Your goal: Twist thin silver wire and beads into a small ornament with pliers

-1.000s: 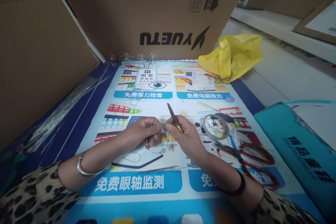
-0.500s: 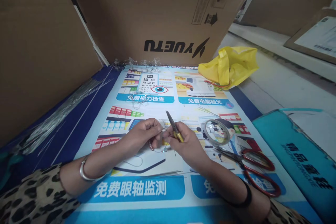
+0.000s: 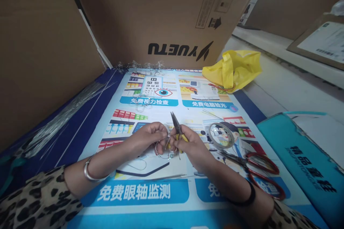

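My left hand [image 3: 152,136], fingers pinched, grips a thin wire piece with beads [image 3: 171,155] that dangles below the fingertips. Close beside it, my right hand [image 3: 192,147] is closed around small pliers with yellow handles [image 3: 176,124], their dark jaws tilted up and to the left. The right fingertips also meet the wire near the left fingers; whether they pinch it is hard to tell. Part of the beaded piece is hidden behind the fingers. Under both hands lies a printed sheet [image 3: 161,114].
Red-handled scissors [image 3: 262,171] and a clear tape roll [image 3: 221,135] lie to the right. A yellow bag [image 3: 233,71] sits at the back right, a teal box [image 3: 303,157] at the right edge. Wire strands [image 3: 61,123] lie left; finished-looking wire pieces [image 3: 142,66] line the cardboard [image 3: 161,14].
The pliers have turned slightly more upright in my right hand, and the beaded wire has shifted a little to the right. Both hands stay close together.
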Motion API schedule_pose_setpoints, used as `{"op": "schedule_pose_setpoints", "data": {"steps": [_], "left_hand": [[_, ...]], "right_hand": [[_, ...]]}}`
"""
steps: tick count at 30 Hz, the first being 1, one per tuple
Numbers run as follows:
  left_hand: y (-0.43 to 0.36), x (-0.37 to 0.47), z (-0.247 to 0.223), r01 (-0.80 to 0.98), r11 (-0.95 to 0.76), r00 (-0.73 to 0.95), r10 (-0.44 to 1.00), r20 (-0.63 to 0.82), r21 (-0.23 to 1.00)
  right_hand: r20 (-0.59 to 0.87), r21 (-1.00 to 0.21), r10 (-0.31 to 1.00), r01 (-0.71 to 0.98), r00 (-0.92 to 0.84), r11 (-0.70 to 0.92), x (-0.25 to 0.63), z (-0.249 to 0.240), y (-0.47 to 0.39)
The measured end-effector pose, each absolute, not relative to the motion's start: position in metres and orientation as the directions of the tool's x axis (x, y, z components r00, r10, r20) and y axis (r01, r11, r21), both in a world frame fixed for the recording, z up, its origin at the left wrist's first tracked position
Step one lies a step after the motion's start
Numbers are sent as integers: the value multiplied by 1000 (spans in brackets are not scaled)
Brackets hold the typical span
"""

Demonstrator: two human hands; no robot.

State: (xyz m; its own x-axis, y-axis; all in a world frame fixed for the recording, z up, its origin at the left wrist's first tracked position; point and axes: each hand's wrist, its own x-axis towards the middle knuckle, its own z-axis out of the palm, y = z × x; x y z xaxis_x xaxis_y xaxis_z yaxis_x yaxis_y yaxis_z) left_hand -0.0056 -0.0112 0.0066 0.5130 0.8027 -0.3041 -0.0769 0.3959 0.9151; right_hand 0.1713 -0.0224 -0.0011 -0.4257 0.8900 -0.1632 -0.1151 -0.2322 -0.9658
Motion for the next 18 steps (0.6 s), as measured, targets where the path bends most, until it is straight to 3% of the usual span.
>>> {"op": "schedule_pose_setpoints", "data": {"steps": [12,18], "left_hand": [[-13,-4,4,64,271,479,836,-267,961],[-15,-3,7,58,308,469,832,-298,950]], "right_hand": [[-291,-889,863,-217,-412,-403,168,5,-20],[-269,-944,889,-83,-369,-320,170,4,-18]]}}
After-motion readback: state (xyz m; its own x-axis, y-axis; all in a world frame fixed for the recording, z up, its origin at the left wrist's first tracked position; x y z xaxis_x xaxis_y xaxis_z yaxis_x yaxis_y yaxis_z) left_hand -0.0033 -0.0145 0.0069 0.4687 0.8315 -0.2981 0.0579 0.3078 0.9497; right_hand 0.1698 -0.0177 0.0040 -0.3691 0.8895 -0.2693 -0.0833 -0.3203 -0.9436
